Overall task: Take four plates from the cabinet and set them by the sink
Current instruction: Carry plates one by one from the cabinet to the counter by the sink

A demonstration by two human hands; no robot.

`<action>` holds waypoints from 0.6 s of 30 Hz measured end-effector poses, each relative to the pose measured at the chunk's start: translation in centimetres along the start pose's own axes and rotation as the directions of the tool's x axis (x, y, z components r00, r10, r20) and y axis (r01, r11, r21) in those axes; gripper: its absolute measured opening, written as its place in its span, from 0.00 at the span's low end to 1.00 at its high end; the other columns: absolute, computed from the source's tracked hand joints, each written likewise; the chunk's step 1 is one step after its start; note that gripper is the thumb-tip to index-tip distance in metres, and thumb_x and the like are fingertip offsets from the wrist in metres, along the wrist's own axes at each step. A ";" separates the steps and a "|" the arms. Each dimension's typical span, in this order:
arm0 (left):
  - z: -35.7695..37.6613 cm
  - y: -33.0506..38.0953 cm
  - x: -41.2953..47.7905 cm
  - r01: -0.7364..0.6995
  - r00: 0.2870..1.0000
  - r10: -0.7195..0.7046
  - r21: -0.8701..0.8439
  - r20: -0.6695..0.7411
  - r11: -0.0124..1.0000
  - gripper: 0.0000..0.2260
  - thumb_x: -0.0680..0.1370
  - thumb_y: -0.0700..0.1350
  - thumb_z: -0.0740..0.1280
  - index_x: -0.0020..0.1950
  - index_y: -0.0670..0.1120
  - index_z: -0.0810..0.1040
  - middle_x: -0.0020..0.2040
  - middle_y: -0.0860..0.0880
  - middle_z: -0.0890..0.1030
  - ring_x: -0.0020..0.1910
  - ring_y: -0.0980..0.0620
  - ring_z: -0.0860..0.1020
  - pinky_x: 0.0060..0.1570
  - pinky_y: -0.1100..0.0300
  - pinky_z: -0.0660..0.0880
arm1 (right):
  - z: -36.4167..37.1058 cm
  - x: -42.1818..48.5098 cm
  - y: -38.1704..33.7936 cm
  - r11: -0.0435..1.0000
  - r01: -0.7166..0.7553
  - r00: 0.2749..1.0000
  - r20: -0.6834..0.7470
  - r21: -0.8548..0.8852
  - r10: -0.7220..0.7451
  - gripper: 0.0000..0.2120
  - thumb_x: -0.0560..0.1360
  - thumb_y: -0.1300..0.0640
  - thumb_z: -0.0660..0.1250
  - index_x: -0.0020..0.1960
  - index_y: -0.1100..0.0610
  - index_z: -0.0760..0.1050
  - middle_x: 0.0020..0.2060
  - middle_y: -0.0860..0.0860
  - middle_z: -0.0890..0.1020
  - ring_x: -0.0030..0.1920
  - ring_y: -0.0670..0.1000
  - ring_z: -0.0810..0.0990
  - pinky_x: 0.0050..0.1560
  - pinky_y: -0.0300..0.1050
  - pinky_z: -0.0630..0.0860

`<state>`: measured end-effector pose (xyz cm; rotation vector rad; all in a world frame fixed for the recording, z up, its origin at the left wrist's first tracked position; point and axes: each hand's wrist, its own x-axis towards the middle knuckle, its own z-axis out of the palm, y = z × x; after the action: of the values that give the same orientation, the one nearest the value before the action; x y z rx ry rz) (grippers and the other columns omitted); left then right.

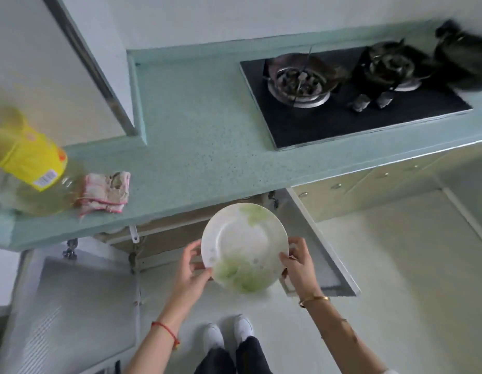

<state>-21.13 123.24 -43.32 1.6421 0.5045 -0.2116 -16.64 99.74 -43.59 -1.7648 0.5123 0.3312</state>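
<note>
We hold the plate (245, 247) just clear of the open cabinet (164, 240) — left hand (192, 268) gripping its rim at eight o'clock, right hand (296, 263) at four — so next, we judge, it must rise to the countertop (194, 130) at twelve.
</note>
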 end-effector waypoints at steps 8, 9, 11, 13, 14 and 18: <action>3.4 12.0 -4.5 -0.206 0.964 0.197 0.033 0.177 0.978 0.28 0.73 0.32 0.73 0.68 0.51 0.71 0.59 0.57 0.78 0.54 0.58 0.81 0.55 0.51 0.81 | -9.4 -8.5 -7.5 0.972 0.140 0.976 -0.192 0.188 -0.103 0.11 0.75 0.71 0.61 0.52 0.58 0.70 0.34 0.52 0.74 0.30 0.53 0.71 0.25 0.40 0.69; 4.3 12.9 -4.9 -0.220 0.955 0.209 0.033 0.210 0.975 0.27 0.73 0.32 0.72 0.67 0.52 0.71 0.59 0.57 0.78 0.55 0.58 0.81 0.55 0.52 0.81 | -10.6 -9.5 -7.4 0.967 0.153 0.967 -0.232 0.202 -0.104 0.11 0.74 0.70 0.62 0.52 0.58 0.70 0.33 0.52 0.74 0.30 0.53 0.71 0.25 0.41 0.69; 6.4 14.7 -6.1 -0.249 0.929 0.230 0.031 0.291 0.968 0.27 0.73 0.30 0.71 0.67 0.51 0.72 0.59 0.56 0.79 0.56 0.54 0.82 0.49 0.57 0.82 | -13.2 -11.8 -7.2 0.955 0.168 0.944 -0.320 0.245 -0.084 0.10 0.74 0.71 0.61 0.52 0.59 0.70 0.33 0.52 0.74 0.28 0.51 0.71 0.25 0.41 0.68; 8.7 16.3 -7.4 -0.269 0.892 0.239 0.026 0.384 0.963 0.27 0.72 0.29 0.70 0.66 0.49 0.72 0.58 0.54 0.80 0.56 0.52 0.82 0.41 0.64 0.81 | -15.6 -14.0 -6.8 0.938 0.186 0.914 -0.402 0.292 -0.056 0.11 0.73 0.72 0.61 0.53 0.61 0.70 0.34 0.54 0.74 0.25 0.50 0.69 0.23 0.40 0.67; 9.9 17.0 -8.0 -0.274 0.873 0.235 0.032 0.428 0.961 0.27 0.72 0.29 0.70 0.67 0.49 0.72 0.58 0.54 0.80 0.56 0.52 0.81 0.39 0.67 0.80 | -16.8 -15.1 -6.6 0.931 0.193 0.897 -0.441 0.310 -0.039 0.11 0.73 0.72 0.61 0.53 0.62 0.70 0.35 0.55 0.74 0.24 0.50 0.68 0.23 0.40 0.67; 16.3 19.2 -10.3 -0.305 0.778 0.200 0.079 0.595 0.949 0.27 0.70 0.38 0.73 0.66 0.55 0.72 0.60 0.53 0.79 0.58 0.53 0.80 0.48 0.60 0.81 | -22.5 -18.9 -4.9 0.909 0.224 0.807 -0.590 0.351 0.029 0.10 0.71 0.72 0.62 0.51 0.63 0.71 0.37 0.57 0.75 0.22 0.51 0.67 0.21 0.40 0.65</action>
<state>-19.30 104.04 -24.12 1.6857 -0.2158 -0.5484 -31.46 82.06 -24.79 -1.4479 0.8554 -0.4029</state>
